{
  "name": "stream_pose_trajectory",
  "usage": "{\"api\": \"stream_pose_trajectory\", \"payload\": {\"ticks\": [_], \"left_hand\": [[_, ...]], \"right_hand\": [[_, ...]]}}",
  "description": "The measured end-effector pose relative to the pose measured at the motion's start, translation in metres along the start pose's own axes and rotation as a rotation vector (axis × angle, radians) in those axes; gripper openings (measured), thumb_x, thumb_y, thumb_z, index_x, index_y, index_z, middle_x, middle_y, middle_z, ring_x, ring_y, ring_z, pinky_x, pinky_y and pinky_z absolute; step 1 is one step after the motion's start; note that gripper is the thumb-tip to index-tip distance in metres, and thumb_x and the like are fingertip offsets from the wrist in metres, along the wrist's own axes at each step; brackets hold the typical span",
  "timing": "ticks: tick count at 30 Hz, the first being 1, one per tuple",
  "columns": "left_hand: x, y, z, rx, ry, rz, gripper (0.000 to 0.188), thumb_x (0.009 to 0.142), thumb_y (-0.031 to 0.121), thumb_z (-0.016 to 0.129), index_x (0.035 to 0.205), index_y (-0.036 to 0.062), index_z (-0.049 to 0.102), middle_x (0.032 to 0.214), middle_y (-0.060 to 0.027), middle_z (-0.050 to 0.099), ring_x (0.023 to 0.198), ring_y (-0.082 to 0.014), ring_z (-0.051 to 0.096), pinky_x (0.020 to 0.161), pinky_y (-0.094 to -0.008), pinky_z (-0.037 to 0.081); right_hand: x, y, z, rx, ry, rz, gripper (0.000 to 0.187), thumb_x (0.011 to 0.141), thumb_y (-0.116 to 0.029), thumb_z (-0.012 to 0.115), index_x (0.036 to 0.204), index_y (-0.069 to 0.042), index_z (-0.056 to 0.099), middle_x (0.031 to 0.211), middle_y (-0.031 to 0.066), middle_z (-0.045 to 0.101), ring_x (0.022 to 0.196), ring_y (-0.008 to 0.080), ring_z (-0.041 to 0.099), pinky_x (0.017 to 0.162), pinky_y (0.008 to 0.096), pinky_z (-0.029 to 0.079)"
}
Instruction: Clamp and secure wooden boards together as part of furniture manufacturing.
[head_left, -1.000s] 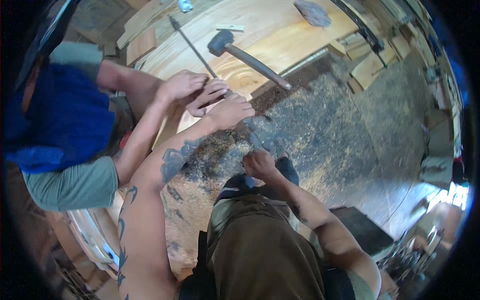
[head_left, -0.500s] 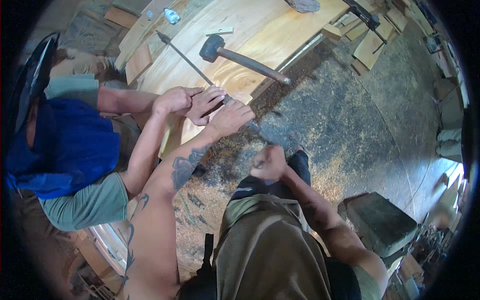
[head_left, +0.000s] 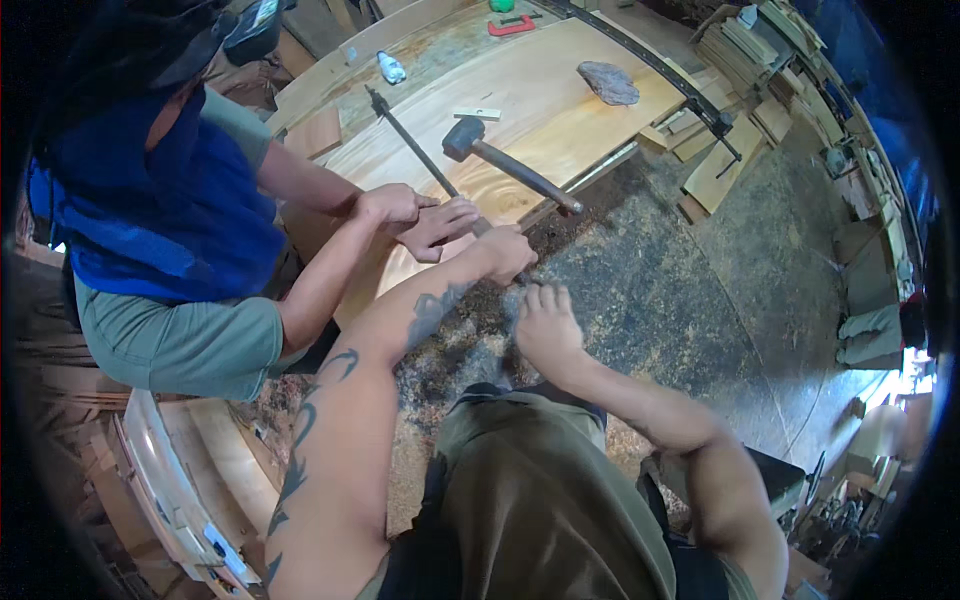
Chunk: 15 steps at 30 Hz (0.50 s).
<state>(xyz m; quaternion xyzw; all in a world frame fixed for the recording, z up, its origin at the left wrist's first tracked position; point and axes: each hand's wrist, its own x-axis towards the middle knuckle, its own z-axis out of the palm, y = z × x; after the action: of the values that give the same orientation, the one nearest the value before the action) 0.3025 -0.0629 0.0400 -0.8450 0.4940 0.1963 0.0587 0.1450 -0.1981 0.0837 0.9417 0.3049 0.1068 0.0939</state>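
Note:
A long dark bar clamp (head_left: 420, 147) lies slantwise across a pale wooden panel (head_left: 545, 108), its near end reaching past the panel's edge. My left hand (head_left: 508, 252) is wrapped round the bar close to that edge. Just below it, my right hand (head_left: 548, 328) has its fingers curled at the clamp's near end; the grip itself is mostly hidden. Beside my left hand, a co-worker's hand (head_left: 440, 226) presses flat by the bar, and that person's other hand (head_left: 392, 204) rests at its wrist. A mallet (head_left: 515, 168) with a dark head lies on the panel, right of the bar.
On the panel are a grey-brown stone-like lump (head_left: 608, 83) and a small pale strip (head_left: 477, 114). Behind them lie a crumpled plastic bottle (head_left: 391, 68) and a red clamp (head_left: 512, 26). Another black bar clamp (head_left: 715, 122) spans the far right. Sawdust covers the floor (head_left: 690, 270).
My right hand has moved up, closer to my left hand, and turned so its back shows. The view has shifted, bringing more of the far bench into sight.

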Motion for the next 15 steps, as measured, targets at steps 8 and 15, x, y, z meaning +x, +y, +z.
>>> {"api": "stream_pose_trajectory", "payload": {"ticks": [8,15], "left_hand": [[-0.009,0.006,0.034,-0.032,0.451,-0.039,0.024,0.064,0.022,0.076,0.083,0.0133,0.064,0.083,-0.0042,0.067,0.089,-0.0241,0.065,0.085,-0.0375,0.046],[-0.012,0.0,0.042,-0.008,0.522,0.036,0.044,0.057,0.037,0.083,0.088,0.0144,0.062,0.086,-0.0022,0.065,0.093,-0.0223,0.063,0.087,-0.0383,0.044]], "right_hand": [[0.016,-0.033,0.05,-0.951,-0.967,-0.476,0.014,0.076,-0.017,0.057,0.078,-0.004,0.063,0.068,0.0112,0.059,0.066,0.0268,0.059,0.084,0.0529,0.048],[0.001,-0.031,0.097,-0.989,-0.646,-0.194,0.009,0.054,-0.004,0.055,0.058,-0.012,0.051,0.056,0.0012,0.042,0.051,0.0147,0.045,0.042,0.0309,0.039]]}}
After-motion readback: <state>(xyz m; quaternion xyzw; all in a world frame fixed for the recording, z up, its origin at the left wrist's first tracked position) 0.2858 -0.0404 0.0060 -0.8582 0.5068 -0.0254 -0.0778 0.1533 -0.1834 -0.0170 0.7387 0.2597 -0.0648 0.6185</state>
